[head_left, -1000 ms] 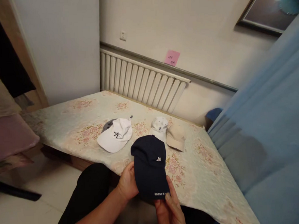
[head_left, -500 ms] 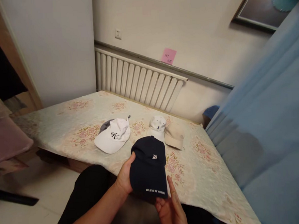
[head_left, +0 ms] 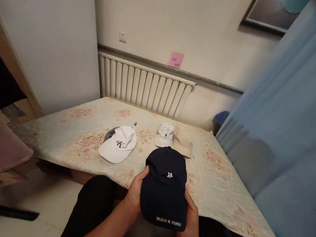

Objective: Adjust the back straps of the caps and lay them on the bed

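Between my two hands is a navy baseball cap (head_left: pixel 164 190) with a white LA emblem on its front and white lettering along the brim, which points down toward me. My left hand (head_left: pixel 137 190) grips its left side, thumb on top and fingers hidden beneath. On the right side, my right hand (head_left: pixel 190 217) holds the brim edge, thumb showing and the other fingers partly under it. Beyond lie a white cap (head_left: pixel 119 144) with a black CK logo over a grey cap (head_left: pixel 110 133), a smaller white cap (head_left: pixel 164 134), and a beige cap (head_left: pixel 183 142).
The caps lie on a bed or table top with a floral cover (head_left: pixel 214 186). A white radiator (head_left: pixel 145 85) stands along the wall behind, with a pink note (head_left: pixel 176 60) above it. A blue curtain (head_left: pixel 285 124) hangs at the right. Pink cloth (head_left: pixel 8 150) is at the left.
My right hand has closed on the cap's right side, where its fingers were apart from it before. The navy cap has shifted slightly right and down, its front turned more toward me.
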The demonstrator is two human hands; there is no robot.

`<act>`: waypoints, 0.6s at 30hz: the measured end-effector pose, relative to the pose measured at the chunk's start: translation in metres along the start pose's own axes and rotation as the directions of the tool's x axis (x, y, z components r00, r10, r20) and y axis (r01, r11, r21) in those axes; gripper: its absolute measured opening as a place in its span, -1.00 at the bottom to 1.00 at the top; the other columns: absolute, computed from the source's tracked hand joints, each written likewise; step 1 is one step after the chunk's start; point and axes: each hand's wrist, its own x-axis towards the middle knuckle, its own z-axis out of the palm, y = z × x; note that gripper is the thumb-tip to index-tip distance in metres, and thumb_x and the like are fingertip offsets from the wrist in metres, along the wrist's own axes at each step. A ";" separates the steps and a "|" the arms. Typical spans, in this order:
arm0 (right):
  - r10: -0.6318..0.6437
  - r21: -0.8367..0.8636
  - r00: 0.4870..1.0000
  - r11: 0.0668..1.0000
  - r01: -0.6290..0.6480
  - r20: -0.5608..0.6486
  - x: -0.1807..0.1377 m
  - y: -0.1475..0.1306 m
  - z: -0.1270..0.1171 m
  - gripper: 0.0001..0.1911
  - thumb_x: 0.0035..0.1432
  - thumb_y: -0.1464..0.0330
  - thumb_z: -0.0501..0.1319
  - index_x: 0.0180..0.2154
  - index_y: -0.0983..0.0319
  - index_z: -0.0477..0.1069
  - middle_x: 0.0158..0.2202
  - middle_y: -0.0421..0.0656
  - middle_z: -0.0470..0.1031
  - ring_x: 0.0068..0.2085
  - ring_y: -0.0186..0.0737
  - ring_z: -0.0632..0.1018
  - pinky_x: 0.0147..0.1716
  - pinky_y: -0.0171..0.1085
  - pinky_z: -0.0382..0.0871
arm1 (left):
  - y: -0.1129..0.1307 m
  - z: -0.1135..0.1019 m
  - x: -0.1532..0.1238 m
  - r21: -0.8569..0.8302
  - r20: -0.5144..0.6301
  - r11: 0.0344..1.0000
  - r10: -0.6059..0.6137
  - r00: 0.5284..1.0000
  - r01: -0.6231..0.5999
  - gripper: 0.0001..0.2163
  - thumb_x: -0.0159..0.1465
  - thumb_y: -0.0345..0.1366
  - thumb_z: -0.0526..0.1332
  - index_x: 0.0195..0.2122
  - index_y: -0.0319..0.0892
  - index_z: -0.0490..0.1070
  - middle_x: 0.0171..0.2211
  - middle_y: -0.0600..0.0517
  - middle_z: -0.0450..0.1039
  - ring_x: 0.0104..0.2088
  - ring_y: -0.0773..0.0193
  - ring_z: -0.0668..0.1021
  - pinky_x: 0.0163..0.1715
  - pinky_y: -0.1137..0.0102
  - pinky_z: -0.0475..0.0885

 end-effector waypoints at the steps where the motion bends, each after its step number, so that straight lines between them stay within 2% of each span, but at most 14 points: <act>1: -0.009 0.006 1.000 1.000 0.009 -0.012 -0.001 -0.001 0.002 -0.71 -0.03 0.23 0.32 -0.25 0.23 0.56 -0.28 -0.09 0.61 -0.20 -0.08 0.60 0.02 -0.01 0.34 | 0.000 0.001 0.000 -0.002 -0.001 1.000 0.001 1.000 -0.001 -0.43 0.26 -0.01 0.05 0.11 -0.40 0.30 -0.07 -0.21 0.49 0.03 -0.08 0.46 0.14 0.11 0.12; 7: -0.098 -0.016 0.995 0.995 0.098 0.035 -0.012 -0.007 0.006 -0.66 -0.03 0.35 0.32 -0.13 0.18 0.51 -0.20 -0.14 0.60 -0.13 -0.15 0.58 0.07 -0.09 0.30 | 0.005 -0.003 0.001 -0.011 -0.039 1.000 0.016 0.999 -0.016 -0.47 0.26 -0.06 0.07 0.08 -0.42 0.34 -0.11 -0.23 0.51 0.00 -0.08 0.48 0.13 0.09 0.13; 14: 0.039 0.010 0.994 0.999 -0.040 0.097 -0.016 -0.012 0.005 -0.74 -0.10 0.22 0.34 -0.31 0.18 0.58 -0.26 -0.09 0.61 -0.15 -0.02 0.58 0.09 0.04 0.26 | 0.005 -0.010 -0.001 -0.013 -0.081 1.000 -0.005 0.997 0.004 -0.54 0.24 -0.10 0.10 0.02 -0.37 0.41 -0.18 -0.19 0.55 -0.04 -0.07 0.51 0.10 0.09 0.18; 18: 0.033 -0.008 0.992 0.999 -0.032 0.123 -0.014 -0.010 -0.004 -0.71 -0.07 0.18 0.33 -0.27 0.15 0.58 -0.18 -0.09 0.59 -0.05 0.00 0.53 0.11 0.05 0.23 | 0.004 -0.016 -0.001 -0.014 -0.103 1.000 -0.017 0.995 0.015 -0.50 0.23 -0.05 0.11 0.06 -0.34 0.38 -0.15 -0.18 0.54 -0.03 -0.08 0.50 0.09 0.08 0.20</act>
